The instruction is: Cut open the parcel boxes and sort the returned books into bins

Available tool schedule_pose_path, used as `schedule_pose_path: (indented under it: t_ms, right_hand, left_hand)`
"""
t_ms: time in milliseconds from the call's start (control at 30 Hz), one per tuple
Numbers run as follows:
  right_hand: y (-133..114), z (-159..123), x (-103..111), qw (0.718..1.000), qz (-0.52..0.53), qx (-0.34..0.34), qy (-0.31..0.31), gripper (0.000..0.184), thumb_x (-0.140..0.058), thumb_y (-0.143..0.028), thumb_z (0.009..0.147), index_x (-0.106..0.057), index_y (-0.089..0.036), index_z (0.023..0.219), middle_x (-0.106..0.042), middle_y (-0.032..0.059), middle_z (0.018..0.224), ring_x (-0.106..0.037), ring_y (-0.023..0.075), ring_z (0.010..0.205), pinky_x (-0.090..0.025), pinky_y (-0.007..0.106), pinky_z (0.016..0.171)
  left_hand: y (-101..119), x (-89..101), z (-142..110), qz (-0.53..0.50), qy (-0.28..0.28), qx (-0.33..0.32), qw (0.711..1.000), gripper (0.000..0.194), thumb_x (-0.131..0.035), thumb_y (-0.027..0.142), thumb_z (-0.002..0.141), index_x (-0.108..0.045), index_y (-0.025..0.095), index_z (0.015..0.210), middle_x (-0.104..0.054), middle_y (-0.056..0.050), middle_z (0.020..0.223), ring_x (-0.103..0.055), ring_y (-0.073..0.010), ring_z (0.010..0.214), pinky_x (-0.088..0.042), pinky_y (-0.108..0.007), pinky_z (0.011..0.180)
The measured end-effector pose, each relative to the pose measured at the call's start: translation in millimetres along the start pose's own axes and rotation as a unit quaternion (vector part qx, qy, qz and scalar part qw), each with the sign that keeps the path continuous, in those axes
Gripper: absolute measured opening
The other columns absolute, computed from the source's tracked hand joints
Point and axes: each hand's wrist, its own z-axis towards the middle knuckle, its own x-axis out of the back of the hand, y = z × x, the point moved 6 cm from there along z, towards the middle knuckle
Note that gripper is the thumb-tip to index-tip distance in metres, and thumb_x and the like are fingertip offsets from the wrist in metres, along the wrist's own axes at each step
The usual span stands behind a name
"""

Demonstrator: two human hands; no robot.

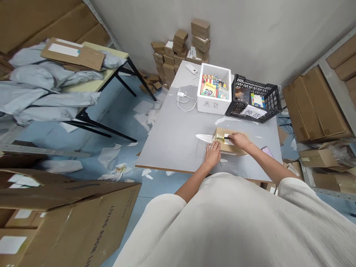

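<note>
A small cardboard box (229,148) lies on the grey table near its front edge, with clear tape and a white label on top. My right hand (239,141) is closed around a slim dark box cutter (227,138), its tip at the taped top of the box. The blade itself is too small to make out. My left hand (213,152), a ring on one finger, grips the near left corner of the box. A white paper strip (204,137) sticks out at the box's left side.
Behind the box stand a white foam bin (213,106) with books and a black plastic crate (268,100). A phone (267,151) lies at right, a white cable (185,109) at left. Beside the grey table (167,141), a side table holds grey parcels (41,79); paper scraps litter the floor.
</note>
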Motion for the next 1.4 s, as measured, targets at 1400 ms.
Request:
schedule_pose_path:
  t_ms: [1400]
  right_hand:
    - [187, -120, -63, 0.99, 0.078, -0.118, -0.011, 0.027, -0.059, -0.029, 0.107, -0.083, -0.024, 0.117, -0.082, 0.0166, 0.117, -0.075, 0.0335, 0.103, -0.05, 0.038, 0.075]
  left_hand:
    - [21, 5.7, 20, 0.05, 0.02, 0.1, 0.994, 0.047, -0.054, 0.017, 0.099, -0.062, 0.017, 0.145, -0.057, -0.024, 0.162, -0.048, -0.0403, 0.156, -0.038, -0.062, 0.126]
